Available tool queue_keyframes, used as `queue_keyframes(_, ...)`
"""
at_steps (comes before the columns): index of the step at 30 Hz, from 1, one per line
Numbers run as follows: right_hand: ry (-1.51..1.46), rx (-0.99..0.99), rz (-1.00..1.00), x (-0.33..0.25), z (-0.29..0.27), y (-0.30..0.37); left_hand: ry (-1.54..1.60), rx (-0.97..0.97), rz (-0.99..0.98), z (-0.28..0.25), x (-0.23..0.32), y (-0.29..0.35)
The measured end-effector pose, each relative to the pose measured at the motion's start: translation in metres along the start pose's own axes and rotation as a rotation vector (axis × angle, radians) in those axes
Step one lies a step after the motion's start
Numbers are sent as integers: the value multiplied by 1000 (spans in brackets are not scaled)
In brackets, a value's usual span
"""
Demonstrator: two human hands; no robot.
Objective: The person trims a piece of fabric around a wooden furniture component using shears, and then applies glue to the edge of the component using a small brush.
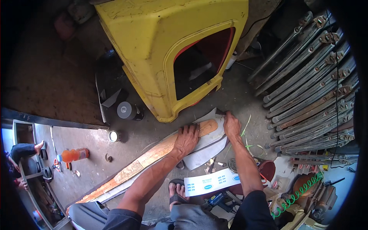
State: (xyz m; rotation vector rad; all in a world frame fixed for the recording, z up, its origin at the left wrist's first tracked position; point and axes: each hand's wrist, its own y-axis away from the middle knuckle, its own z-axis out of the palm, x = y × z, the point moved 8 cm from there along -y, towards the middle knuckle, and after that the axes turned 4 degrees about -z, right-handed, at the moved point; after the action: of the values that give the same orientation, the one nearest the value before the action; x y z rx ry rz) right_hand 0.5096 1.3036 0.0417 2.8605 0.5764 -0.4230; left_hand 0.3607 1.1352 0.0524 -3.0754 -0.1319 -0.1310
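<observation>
A long wooden board, tapered toward the lower left and rounded at its upper right end, lies slantwise before me on grey sheet material. My left hand presses on top of the board near its rounded end, fingers stretched forward and slightly apart. Just past that end, my right hand is closed on the edge of the grey sheet, its fingertips partly hidden. The sheet sticks out around the board's end, and a loose flap spreads toward my foot.
A yellow plastic stool stands ahead. Curved metal tubes are stacked at right, above a green coiled hose. A printed white strip and blue tool lie near my foot. Left are an open tin, an orange bottle and another person's leg.
</observation>
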Motion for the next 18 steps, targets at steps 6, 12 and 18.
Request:
queue_keyframes(6,-51,66,-68,-17,4,0,62,47,-46,-9,-3,8)
queue_keyframes(12,11,21,42,-12,-8,0,62,30,-91,-3,17,11)
queue_keyframes(18,61,105,-63,-30,-21,-9,120,34,-141,-2,15,17)
